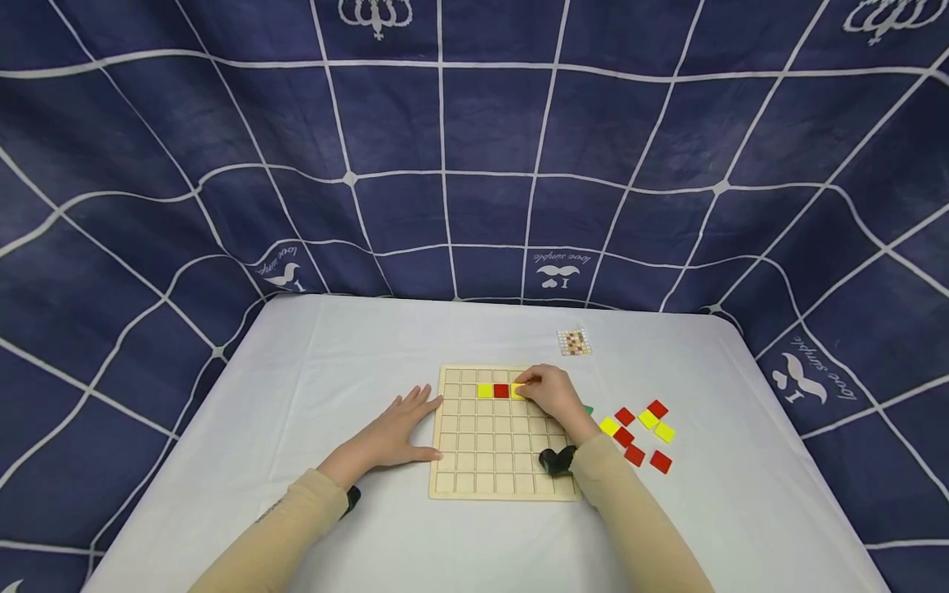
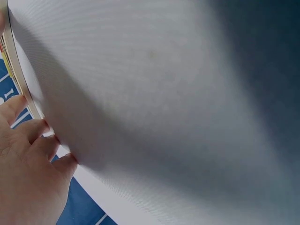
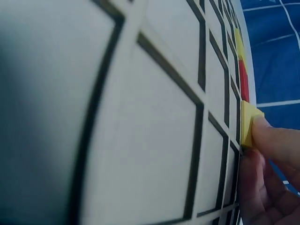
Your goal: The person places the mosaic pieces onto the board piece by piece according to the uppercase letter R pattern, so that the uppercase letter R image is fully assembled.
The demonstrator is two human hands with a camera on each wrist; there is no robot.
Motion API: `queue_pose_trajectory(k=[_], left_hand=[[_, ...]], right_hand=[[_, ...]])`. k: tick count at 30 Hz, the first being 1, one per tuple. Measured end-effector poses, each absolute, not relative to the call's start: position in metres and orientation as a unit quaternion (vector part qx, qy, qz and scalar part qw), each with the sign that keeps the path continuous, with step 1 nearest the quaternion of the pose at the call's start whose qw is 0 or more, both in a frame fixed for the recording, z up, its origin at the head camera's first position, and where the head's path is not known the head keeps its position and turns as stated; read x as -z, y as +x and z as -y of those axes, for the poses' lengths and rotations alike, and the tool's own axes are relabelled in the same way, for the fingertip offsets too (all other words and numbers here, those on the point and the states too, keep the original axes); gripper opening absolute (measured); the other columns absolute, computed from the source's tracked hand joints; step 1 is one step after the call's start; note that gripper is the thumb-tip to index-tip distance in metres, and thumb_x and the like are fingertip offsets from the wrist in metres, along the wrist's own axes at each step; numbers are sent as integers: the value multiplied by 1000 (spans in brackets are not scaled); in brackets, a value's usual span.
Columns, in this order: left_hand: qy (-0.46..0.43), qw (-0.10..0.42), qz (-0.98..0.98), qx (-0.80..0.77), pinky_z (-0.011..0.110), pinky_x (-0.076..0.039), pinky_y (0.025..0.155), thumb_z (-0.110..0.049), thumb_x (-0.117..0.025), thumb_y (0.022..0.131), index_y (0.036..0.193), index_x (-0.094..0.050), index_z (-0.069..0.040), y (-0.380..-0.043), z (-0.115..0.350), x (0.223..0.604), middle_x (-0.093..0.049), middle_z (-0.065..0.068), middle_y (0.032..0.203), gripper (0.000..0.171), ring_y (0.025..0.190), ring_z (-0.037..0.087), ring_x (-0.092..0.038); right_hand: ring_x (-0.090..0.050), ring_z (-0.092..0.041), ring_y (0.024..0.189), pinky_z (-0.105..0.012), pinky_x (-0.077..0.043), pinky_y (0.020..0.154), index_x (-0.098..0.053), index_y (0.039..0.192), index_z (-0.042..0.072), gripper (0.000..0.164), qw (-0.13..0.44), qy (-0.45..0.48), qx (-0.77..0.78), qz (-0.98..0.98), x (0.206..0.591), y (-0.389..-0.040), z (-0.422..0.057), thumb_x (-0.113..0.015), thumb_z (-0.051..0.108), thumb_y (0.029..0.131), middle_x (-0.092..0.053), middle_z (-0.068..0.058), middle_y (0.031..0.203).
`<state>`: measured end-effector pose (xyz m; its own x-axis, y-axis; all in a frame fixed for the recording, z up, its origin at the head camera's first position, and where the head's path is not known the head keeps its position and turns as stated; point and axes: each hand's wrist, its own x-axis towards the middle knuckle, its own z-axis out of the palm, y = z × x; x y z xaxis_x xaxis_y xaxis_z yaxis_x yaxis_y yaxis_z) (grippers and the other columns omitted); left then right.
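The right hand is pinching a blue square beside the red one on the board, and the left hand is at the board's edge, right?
Not quite: the right hand pinches a yellow square, not a blue one; the right wrist view shows it. The rest fits.

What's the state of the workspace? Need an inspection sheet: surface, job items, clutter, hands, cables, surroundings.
Surface: white-covered table.
Board: wooden grid board; a placed yellow tile and red tile sit side by side in one row.
Loose tiles: red and yellow loose tiles right of the board; a green piece shows partly behind the right arm.
Card: small pattern card beyond the board.
Clutter: nothing seen.
Left hand: fingers spread, touching the board's left edge.
Right hand: pinches a held yellow tile, next to the red one.
Cables: nothing seen.
Surroundings: dark blue cloth with white lines.
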<state>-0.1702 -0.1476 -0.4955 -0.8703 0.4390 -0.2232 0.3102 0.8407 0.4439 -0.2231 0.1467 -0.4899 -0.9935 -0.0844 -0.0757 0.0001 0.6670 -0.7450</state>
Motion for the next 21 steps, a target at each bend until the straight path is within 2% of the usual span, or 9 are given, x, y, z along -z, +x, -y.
queue_pose_trajectory(k=[5, 10, 16, 21], left_hand=[[195, 159, -947, -201, 51, -13, 125, -58, -76, 77, 155, -33, -16, -170, 149, 498, -17, 13, 165, 98, 154, 31, -11], [196, 158, -946, -203, 50, -14, 125, -58, -76, 77, 155, -33, -16, -170, 149, 496, -18, 13, 165, 98, 154, 31, -11], [199, 162, -945, -203, 51, -13, 125, -56, -76, 78, 155, -33, -16, -170, 151, 492, -16, 13, 165, 97, 154, 31, -10], [204, 163, -942, -209, 51, -13, 125, -55, -76, 79, 155, -33, -15, -170, 151, 492, -17, 14, 165, 96, 154, 32, -10]], right_hand=[[-58, -17, 79, -29, -51, 72, -78, 92, 7, 8, 39, -35, 390, -919, 491, -224, -144, -77, 10, 84, -62, -7, 90], [-62, -16, 80, -27, -52, 72, -75, 100, 8, 14, 55, -19, 417, -907, 484, -224, -150, -75, 14, 87, -68, -7, 94], [-65, -20, 85, -26, -53, 72, -71, 115, 6, 26, 67, 5, 446, -893, 470, -224, -184, -69, 19, 93, -71, -12, 103], [-63, -20, 88, -25, -53, 76, -68, 119, 4, 31, 77, 28, 425, -901, 468, -217, -220, -67, 20, 94, -70, -15, 110]])
